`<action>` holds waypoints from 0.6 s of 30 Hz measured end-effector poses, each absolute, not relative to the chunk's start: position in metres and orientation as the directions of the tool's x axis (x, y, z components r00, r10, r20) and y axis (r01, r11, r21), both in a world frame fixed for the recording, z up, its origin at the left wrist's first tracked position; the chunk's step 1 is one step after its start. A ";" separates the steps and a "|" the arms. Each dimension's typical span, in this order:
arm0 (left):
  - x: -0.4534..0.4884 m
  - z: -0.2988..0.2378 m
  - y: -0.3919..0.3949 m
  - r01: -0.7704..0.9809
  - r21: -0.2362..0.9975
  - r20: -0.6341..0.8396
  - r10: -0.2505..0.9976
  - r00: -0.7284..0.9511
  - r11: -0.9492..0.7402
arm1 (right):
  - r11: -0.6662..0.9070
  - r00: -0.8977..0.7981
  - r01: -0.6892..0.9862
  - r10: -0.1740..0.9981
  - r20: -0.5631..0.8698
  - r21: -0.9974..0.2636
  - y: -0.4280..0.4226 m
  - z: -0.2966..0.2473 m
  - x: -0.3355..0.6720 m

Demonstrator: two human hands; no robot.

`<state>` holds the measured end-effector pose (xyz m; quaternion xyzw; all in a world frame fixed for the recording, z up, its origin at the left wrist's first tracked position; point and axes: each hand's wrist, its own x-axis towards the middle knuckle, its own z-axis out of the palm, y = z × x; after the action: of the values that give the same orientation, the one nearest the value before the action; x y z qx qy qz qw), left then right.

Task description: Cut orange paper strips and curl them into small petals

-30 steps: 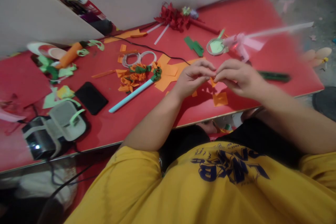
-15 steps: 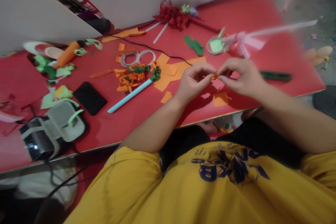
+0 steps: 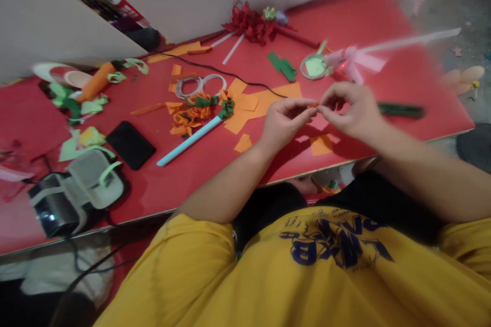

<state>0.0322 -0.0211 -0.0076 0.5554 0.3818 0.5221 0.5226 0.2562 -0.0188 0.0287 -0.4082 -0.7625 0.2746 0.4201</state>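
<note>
Above the near edge of the red desk [image 3: 383,25], we are holding a small strip of orange paper [image 3: 312,106] in the air between both hands. Our left hand [image 3: 286,120] is closing thumb and forefinger on one end of it. Our right hand [image 3: 347,110] is pinching the other end the same way, with the remaining fingers curling loosely. The fingertips of the two hands are almost touching. The strip is showing only as a sliver between them, so we cannot tell whether it is folded or rolled.

Directly below the hands a square orange paper offcut [image 3: 321,144] is lying on the desk, with a larger sheet of orange paper [image 3: 264,99] just beyond the left hand. Further left, a light-blue stick topped with orange and green paper curls [image 3: 192,139] is resting near a flat black phone [image 3: 130,144]. Behind the right hand, a pink paper flower on a long white stick [image 3: 353,64] is lying near a dark green pen [image 3: 401,110].

We are judging the grip to be the weak point. So little paper is sitting between the pads that a sideways tug could tear it. It could also slip free and land among the like-coloured scraps below, or go over the nearby desk edge, where it would be hard to pick out. Pressing too hard could crease it.
</note>
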 end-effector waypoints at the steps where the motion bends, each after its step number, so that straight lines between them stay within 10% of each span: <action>1: 0.033 -0.006 -0.022 -0.130 0.980 0.174 0.971 0.162 -0.154 | 0.515 -0.310 0.389 0.854 0.419 -0.763 -0.019 0.028 0.255; 18: 0.036 -0.010 -0.016 -0.364 0.912 -0.166 0.982 0.090 0.188 | 0.423 -0.282 0.227 0.891 0.356 -0.878 -0.007 0.008 0.252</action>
<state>0.0358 -0.0159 -0.0102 0.3631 0.4252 0.5237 0.6427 0.2517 -0.0074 0.0078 -0.3925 -0.7117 0.3669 0.4526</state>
